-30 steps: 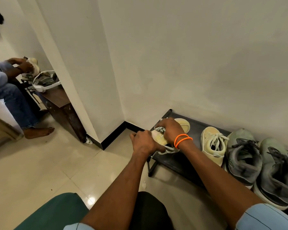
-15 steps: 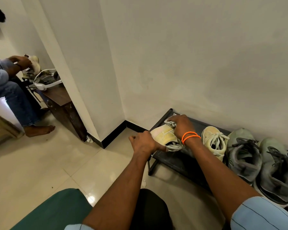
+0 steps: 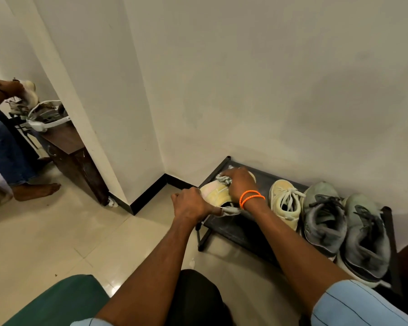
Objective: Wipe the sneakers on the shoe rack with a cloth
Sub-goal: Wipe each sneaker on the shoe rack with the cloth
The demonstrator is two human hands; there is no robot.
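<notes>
A pale yellow sneaker (image 3: 218, 194) lies tipped on the left end of the low black shoe rack (image 3: 236, 228). My left hand (image 3: 190, 203) grips its heel end. My right hand (image 3: 239, 184), with orange bands at the wrist, presses a crumpled grey cloth (image 3: 223, 178) against the sneaker's toe part. The matching yellow sneaker (image 3: 284, 201) stands to the right, then two grey sneakers (image 3: 324, 217) (image 3: 365, 236) side by side.
A white wall runs right behind the rack, with a projecting corner (image 3: 127, 137) to the left. Another person (image 3: 3, 128) sits at far left holding a shoe, beside a dark wooden table (image 3: 68, 147). A green cushion (image 3: 54, 302) lies below my arms on the tiled floor.
My right hand with the cloth has slid from the middle of the yellow sneaker toward its toe, farther back on the rack. My left hand has stayed on the heel.
</notes>
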